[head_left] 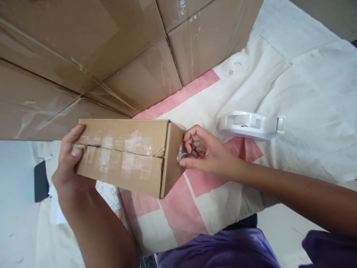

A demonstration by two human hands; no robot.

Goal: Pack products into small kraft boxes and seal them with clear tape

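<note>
A brown cardboard box (119, 163) is held up and slightly tilted, its seamed face toward me with pale torn patches along the seam. My left hand (68, 160) grips the box's left end, thumb on the near face. At the other end, my right hand (199, 149) has its fingers curled and its thumb against a small crumpled piece of clear tape (180, 154) on the box's end face. Part of that tape is hidden by the fingers. A white tape dispenser (249, 124) lies on the cloth to the right of my right hand.
Large taped cardboard cartons (134, 74) stand close behind the box, along the far side. A white and pink cloth (212, 193) covers the surface below. A round white roll (238, 63) lies at the back right, and a dark flat object (41, 182) at the far left.
</note>
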